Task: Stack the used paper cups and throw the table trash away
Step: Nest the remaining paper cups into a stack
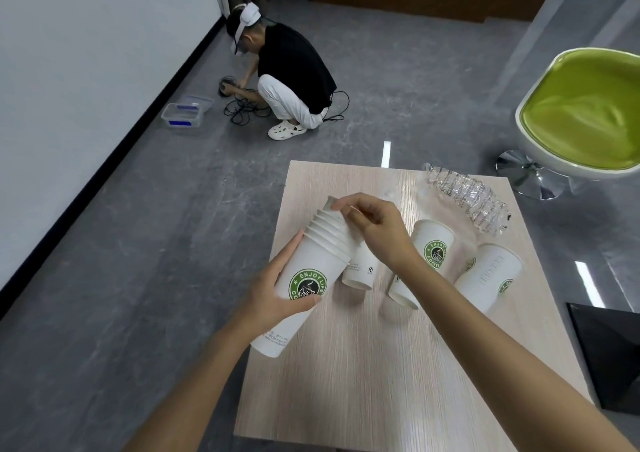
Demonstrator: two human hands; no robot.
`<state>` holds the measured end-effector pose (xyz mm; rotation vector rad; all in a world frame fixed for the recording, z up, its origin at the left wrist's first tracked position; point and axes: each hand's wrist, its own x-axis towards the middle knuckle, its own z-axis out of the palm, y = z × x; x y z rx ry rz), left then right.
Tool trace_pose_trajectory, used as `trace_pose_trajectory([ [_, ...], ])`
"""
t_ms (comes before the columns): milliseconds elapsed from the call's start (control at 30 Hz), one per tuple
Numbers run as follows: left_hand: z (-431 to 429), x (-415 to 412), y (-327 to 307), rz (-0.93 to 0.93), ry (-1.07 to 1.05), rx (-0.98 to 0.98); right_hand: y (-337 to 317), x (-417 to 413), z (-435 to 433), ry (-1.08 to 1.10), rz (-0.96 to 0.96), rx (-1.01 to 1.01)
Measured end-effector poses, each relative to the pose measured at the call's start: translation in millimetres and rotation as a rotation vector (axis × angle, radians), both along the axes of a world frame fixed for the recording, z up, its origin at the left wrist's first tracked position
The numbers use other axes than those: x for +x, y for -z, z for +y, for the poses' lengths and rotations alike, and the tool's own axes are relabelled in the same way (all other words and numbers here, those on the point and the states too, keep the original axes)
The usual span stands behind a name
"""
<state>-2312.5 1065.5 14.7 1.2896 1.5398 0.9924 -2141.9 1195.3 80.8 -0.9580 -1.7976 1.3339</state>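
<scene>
Now left hand, right hand curled around cup stack; loose cups, bottle beside.

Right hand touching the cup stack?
Touching. Head view: the right hand pinches the top rim of the cup stack; the left hand grips its body.

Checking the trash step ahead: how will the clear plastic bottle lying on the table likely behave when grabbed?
The bottle looks empty and crumpled, so it is probably very light and would give under a squeeze rather than stay stiff. It lies on its side near the table edge, but its dented walls should keep it from rolling far.
</scene>
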Motion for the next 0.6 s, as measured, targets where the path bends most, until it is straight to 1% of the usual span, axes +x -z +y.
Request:
trace_pose_trajectory([
  [200,0.7,1.1,-2.1,-0.002,0.003,0.005,2.6,-2.9,-11.7,0.008,-0.028,0.020],
  [367,3.1,3.3,-9.2,0.010,0.040,-0.006,0.8,1.3,-16.3,0.014,-0.009,0.009],
  [600,6.7,10.3,-8.1,0.051,0.046,-0.010,5.5,0.0,-17.3,0.085,-0.039,0.000],
])
